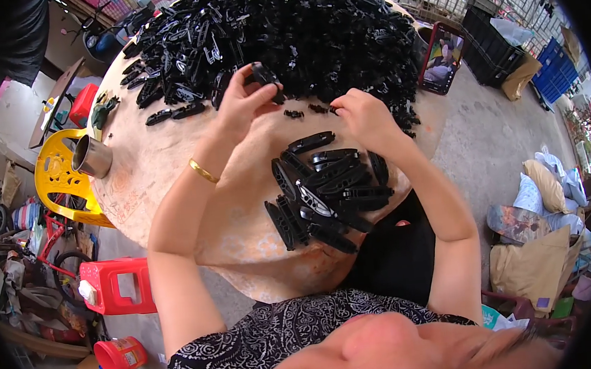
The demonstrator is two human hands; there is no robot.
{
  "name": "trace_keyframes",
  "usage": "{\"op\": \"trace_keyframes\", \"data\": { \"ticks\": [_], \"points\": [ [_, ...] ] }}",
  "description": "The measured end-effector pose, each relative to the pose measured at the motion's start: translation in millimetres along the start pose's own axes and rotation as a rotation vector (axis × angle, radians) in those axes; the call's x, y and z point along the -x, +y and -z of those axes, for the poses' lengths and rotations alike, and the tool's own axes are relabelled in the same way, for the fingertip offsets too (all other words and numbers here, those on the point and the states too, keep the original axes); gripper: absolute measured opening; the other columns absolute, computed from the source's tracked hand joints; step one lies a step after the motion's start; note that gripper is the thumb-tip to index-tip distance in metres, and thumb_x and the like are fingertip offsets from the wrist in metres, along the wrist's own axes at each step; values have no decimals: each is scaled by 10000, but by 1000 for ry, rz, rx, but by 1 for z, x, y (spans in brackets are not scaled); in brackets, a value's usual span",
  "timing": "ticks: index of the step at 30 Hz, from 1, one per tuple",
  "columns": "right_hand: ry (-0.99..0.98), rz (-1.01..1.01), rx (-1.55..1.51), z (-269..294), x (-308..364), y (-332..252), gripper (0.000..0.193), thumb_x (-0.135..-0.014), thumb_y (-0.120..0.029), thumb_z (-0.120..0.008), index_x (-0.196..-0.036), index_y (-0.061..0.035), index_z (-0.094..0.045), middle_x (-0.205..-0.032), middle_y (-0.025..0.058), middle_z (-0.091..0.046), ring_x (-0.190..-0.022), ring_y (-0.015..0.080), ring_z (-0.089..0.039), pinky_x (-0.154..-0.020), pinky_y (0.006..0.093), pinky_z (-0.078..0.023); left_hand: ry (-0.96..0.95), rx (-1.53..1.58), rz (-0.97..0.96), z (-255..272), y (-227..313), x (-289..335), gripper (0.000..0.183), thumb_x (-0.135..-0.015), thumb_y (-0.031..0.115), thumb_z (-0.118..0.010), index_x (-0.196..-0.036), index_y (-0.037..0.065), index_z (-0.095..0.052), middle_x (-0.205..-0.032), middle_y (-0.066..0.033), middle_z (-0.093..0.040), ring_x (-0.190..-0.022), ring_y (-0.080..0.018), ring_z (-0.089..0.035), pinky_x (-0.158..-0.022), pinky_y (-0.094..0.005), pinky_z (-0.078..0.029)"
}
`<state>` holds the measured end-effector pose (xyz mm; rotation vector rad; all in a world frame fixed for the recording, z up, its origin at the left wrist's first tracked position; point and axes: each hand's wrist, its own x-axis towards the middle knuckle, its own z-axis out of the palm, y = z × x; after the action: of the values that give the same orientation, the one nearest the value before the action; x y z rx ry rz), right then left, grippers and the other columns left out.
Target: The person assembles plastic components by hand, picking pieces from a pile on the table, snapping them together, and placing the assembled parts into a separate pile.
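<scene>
Landmark: heap of black plastic parts [284,40] on the cloth-covered bench [139,176]. Left of heap: yellow plastic chair [52,177], then metal cup [93,157]. Heap's near edge: left hand [244,105], fingers gripping an elongated black part [266,79]. Just in front of heap: small black bits [294,114]. Farther in front of heap: loose cluster of long black parts [327,189]. Heap's right front: right hand [370,113], fingers pinched on a tiny black piece [333,110], mostly hidden. Right of heap: smartphone [442,58], upright, screen lit.
</scene>
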<state>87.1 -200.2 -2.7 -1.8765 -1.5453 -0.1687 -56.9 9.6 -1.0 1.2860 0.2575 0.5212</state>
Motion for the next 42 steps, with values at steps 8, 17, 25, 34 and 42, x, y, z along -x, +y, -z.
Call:
{"op": "trace_keyframes", "data": {
  "ticks": [8, 17, 25, 34, 42],
  "points": [
    [-61, -103, -222, 18, 3, -10, 132, -862, -115, -547, -925, -13, -601, -828, 143, -611, -772, 310, -603, -685, 363, -482, -228, 38, 219, -48, 0, 35, 350, -836, 88, -670, -1142, 53, -503, -960, -53, -582, -892, -168, -618, -782, -328, -565],
    [27, -275, -593, 19, 6, -39, 143, -767, -42, -699, -874, 11, -620, -793, 107, -666, -695, 162, -645, -615, 259, -499, -261, 39, 226, -54, -4, 44, 253, -857, 47, -631, -1092, 53, -536, -1031, -50, -597, -914, -152, -612, -794, -285, -547],
    [283, 97, -335, 12, 8, -44, 99, -744, -8, -671, -841, 2, -654, -824, 114, -655, -713, 241, -641, -639, 297, -519, -220, 82, 193, -52, -6, 46, 278, -870, 65, -618, -1133, 56, -529, -1040, -57, -606, -936, -155, -614, -845, -308, -543],
    [272, 344, 60, 13, 12, -46, 144, -759, -36, -641, -902, -19, -640, -925, 119, -648, -794, 272, -626, -698, 338, -520, -172, 74, 238, -57, -3, 49, 289, -881, 84, -609, -1146, 20, -514, -1024, -69, -606, -920, -153, -618, -816, -293, -551],
    [-3, -274, -760, 7, 9, -37, 291, -786, -81, -648, -1049, 39, -615, -899, 126, -673, -787, 198, -658, -710, 281, -513, -153, -349, -90, -63, 9, 53, 324, -830, 35, -640, -1126, -23, -522, -994, -83, -616, -805, -98, -617, -687, -224, -545]
  ]
}}
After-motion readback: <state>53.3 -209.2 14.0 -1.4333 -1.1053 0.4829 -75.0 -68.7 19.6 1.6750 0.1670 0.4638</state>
